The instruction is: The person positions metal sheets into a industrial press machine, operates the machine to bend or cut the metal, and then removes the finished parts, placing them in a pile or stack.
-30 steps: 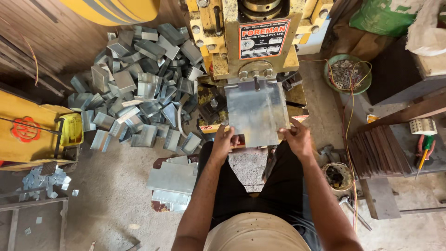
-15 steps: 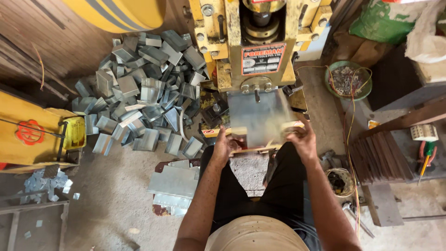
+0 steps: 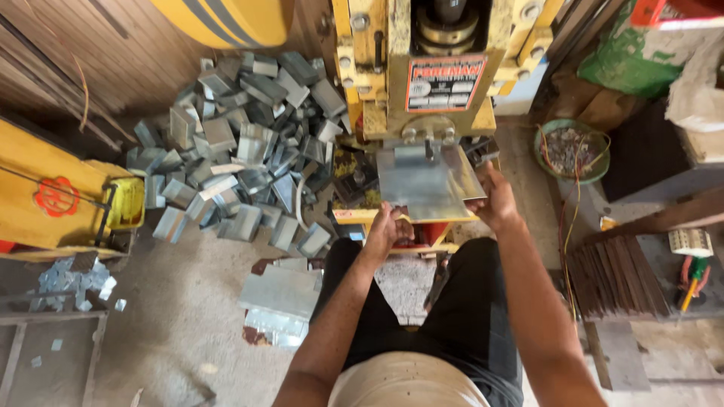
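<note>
Your left hand and right hand each hold a closed grip on the flat grey square sheet of metal, left at its near left corner, right on its right edge. You have the sheet lying on the bed of the yellow steel press machine, its far edge under the ram. A heap of bent grey metal pieces covers the floor to your left, and a stack of flat grey sheets lies beside your left leg.
</note>
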